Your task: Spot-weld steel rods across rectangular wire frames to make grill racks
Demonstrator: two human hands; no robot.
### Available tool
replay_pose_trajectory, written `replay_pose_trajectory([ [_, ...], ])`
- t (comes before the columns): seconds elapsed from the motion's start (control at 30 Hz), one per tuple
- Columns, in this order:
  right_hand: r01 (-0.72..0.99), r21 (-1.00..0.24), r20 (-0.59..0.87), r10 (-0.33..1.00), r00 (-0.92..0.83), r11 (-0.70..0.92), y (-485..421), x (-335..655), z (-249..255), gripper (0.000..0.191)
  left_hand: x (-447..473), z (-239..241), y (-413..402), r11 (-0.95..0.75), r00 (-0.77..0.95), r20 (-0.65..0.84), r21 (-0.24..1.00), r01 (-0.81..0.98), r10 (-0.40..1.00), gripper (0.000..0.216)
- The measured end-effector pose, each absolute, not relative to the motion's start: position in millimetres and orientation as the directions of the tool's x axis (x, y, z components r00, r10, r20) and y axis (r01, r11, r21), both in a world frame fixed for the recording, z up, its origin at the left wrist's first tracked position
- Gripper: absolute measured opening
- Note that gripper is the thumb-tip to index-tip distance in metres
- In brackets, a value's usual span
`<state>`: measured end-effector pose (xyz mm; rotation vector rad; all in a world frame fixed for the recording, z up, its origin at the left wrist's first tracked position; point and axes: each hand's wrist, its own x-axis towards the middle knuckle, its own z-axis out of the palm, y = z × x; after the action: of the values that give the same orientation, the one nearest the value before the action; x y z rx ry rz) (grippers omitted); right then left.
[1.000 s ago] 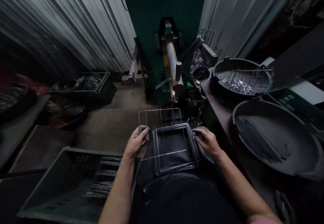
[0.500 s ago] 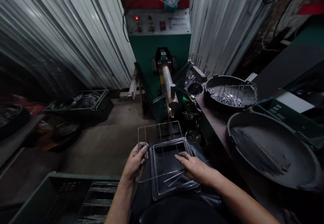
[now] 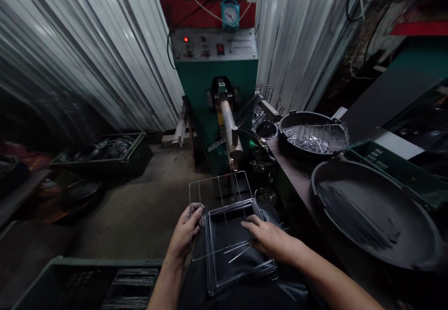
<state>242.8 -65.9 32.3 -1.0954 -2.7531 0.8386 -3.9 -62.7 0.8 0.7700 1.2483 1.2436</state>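
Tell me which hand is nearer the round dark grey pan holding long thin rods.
Right. The right hand is left of the pan, over stacked rectangular metal frames; the left hand is farther left, holding a silvery wire grid.

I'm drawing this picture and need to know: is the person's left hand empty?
No, the left hand pinches one side of a thin rectangular wire frame between thumb and fingers.

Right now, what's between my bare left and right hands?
In the head view, a silvery rectangular wire grid overlapping stacked grey rectangular wire frames, plus thin silvery metal rods jutting from your right hand.
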Motion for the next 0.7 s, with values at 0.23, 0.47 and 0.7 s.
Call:
replay_pose_trajectory([
  [0.23,0.633,-0.504,-0.140,0.667,-0.731,0.588,-62.4,243.5,44.0,0.053,-3.4,4.0,-59.5,0.229,-0.120,-0.267,0.937,-0.264,0.956,0.028],
  [0.47,0.655,-0.457,-0.142,0.677,-0.722,0.602,-61.9,242.2,49.2,0.049,-5.3,1.4,-59.4,0.208,-0.108,-0.241,0.945,-0.252,0.965,0.028],
  [0.7,0.646,-0.437,-0.109,0.677,-0.728,0.625,-59.2,242.9,48.0,0.048,-5.8,-0.1,-57.2,0.215,-0.093,-0.246,0.941,-0.260,0.965,0.028],
])
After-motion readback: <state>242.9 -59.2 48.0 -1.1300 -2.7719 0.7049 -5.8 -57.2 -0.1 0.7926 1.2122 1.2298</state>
